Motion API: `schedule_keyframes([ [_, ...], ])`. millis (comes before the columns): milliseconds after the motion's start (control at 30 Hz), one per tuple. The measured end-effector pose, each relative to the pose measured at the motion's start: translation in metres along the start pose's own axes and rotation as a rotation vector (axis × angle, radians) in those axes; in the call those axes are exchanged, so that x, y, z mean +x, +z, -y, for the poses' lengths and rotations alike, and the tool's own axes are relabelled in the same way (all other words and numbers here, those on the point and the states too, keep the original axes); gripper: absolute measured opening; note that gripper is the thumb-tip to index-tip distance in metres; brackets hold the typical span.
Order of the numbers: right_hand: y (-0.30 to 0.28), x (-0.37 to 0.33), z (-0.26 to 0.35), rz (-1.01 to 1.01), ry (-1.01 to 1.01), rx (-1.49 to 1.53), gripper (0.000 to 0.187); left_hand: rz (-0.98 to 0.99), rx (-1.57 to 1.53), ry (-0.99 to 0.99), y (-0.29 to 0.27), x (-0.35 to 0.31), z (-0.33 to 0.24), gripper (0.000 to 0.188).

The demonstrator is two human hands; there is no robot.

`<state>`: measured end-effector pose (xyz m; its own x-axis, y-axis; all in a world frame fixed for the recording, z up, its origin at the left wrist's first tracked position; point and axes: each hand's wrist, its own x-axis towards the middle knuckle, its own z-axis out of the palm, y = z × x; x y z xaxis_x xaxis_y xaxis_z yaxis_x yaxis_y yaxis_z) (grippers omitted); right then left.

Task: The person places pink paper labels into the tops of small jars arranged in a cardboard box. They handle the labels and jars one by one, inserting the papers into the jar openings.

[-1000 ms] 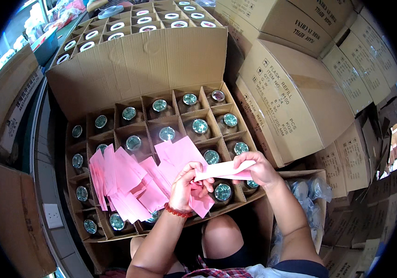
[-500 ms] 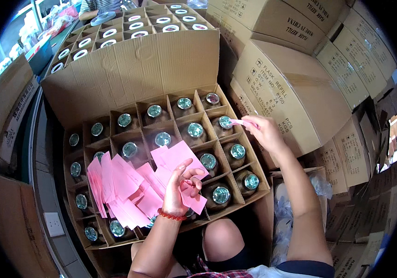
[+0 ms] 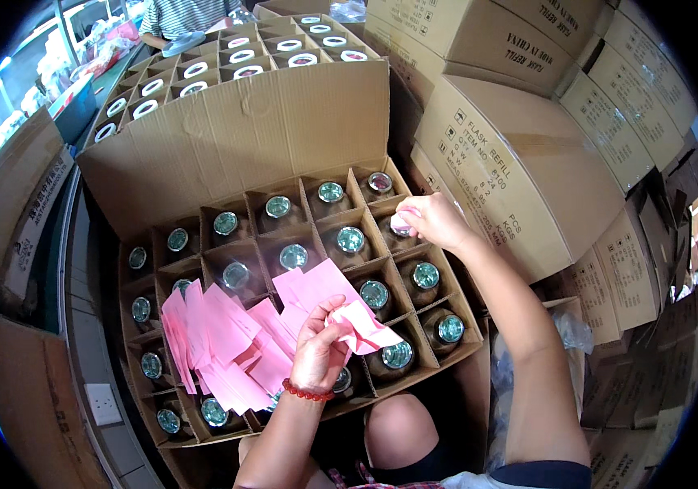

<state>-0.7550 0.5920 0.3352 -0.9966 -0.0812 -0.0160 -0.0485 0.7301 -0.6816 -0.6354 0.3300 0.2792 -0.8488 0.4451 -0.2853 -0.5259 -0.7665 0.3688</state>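
Observation:
Before me a divided cardboard box holds several glass flasks with silvery-green mouths, one per compartment. My right hand pinches a pink paper slip at the mouth of a flask in the right-hand column, second from the back; the slip covers part of that mouth. Pink slips lie in a loose, overlapping pile across the flasks at the front left and middle. Over the pile's right side my left hand is closed on a pink paper slip. A flask in the back right corner shows pink inside its mouth.
Behind the raised flap, another divided box holds flasks with white-rimmed mouths. Closed cartons are stacked at the right. A person in a striped top is at the far left. Clear plastic bags lie right of my box.
My right hand has brought its slip down onto the flask mouth, and the slip is now bunched. My left fingers have closed around a slip. The view has shifted slightly.

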Motion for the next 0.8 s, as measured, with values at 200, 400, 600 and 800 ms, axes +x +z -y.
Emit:
schedule_keyframes([
  [200,0.028,0.024,-0.097,-0.178,-0.057,-0.065,0.013,-0.109,0.122,-0.018,0.014,-0.003,-0.003,0.024],
  [400,0.042,0.016,-0.069,-0.421,-0.212,-0.603,0.017,-0.190,0.160,0.076,0.002,0.000,0.000,0.022],
  [600,0.060,-0.010,-0.056,-0.071,-0.104,-0.781,0.031,-0.186,0.109,0.109,0.002,0.000,-0.002,0.021],
  [800,0.054,-0.002,-0.076,0.028,0.044,-0.669,0.049,-0.167,0.014,0.023,-0.019,0.021,0.012,0.012],
])
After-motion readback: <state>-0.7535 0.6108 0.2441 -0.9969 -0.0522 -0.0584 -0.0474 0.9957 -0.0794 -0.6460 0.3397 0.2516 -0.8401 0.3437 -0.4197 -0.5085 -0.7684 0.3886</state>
